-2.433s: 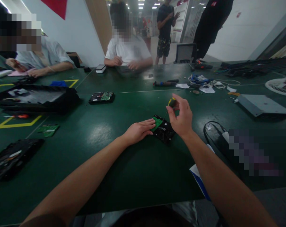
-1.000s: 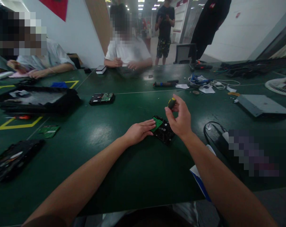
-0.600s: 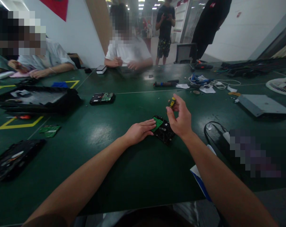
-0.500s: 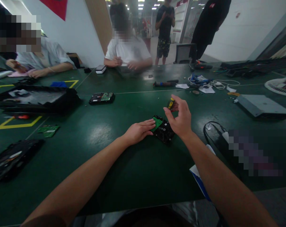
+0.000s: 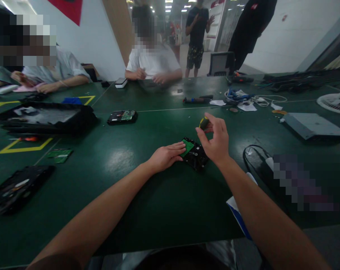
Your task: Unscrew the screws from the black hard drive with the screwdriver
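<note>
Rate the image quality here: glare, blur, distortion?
Head view: dim overall; ceiling lights glare off the green table; straight edges bow toward the frame borders; the screwdriver in the right hand looks soft; the hard drive under the left hand is murky.

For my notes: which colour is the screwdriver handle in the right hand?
Yellow and black screwdriver handle, head view.

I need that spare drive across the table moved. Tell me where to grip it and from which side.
Grip the spare hard drive across its two long edges, coming from above. It lies flat on the green table, green board up, sides unobstructed, away from both hands; a flat slab gives no other hold.
</note>
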The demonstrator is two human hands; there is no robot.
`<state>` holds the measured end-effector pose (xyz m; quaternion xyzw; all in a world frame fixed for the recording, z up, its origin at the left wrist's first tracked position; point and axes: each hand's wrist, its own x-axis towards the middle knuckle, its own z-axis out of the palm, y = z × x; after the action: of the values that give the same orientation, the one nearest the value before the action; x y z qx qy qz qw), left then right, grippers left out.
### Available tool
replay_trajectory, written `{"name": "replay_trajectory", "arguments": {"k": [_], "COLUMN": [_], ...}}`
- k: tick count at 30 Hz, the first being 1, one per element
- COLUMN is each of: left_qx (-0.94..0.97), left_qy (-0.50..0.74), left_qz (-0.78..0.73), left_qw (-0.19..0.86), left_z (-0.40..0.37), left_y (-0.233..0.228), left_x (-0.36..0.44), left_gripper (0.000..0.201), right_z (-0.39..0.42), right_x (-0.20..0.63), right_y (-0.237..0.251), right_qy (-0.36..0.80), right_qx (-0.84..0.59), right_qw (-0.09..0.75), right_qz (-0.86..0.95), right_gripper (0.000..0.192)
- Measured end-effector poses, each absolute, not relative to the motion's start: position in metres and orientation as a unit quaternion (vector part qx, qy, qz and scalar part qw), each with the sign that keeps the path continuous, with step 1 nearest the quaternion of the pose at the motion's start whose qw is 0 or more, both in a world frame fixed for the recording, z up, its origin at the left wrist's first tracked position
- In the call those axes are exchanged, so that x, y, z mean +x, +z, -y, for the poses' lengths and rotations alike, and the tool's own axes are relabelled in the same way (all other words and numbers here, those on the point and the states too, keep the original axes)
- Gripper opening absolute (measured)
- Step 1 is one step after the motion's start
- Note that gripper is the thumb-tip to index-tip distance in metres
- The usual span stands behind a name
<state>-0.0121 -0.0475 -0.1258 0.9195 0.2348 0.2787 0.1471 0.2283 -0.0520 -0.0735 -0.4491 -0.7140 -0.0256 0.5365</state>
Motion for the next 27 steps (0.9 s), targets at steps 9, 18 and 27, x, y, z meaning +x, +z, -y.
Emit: {"name": "replay_trajectory", "arguments": {"k": [9, 18, 27], "left_qx": [0.918, 0.919, 0.917], "left_qy": [0.282, 0.282, 0.285], "left_qz": [-0.234, -0.233, -0.234], "left_qw": [0.149, 0.149, 0.152], "left_z": [0.0481, 0.0475, 0.0481], "left_y": [-0.1249, -0.1257, -0.1246], "left_x": [-0.0124, -0.0124, -0.0121], "left_gripper": [0.045, 0.046, 0.045], "right_z": [0.0499, 0.0516, 0.0526], "right_x": [0.2288, 0.2287, 0.2281], "right_y": [-0.0778, -0.0743, -0.0743], "right_qy": [0.002, -0.021, -0.016], "right_qx": [-0.450, -0.449, -0.455], "right_qw": [0.530, 0.538, 0.539], "right_qz": [0.718, 0.713, 0.709], "right_gripper": [0.060, 0.056, 0.058]}}
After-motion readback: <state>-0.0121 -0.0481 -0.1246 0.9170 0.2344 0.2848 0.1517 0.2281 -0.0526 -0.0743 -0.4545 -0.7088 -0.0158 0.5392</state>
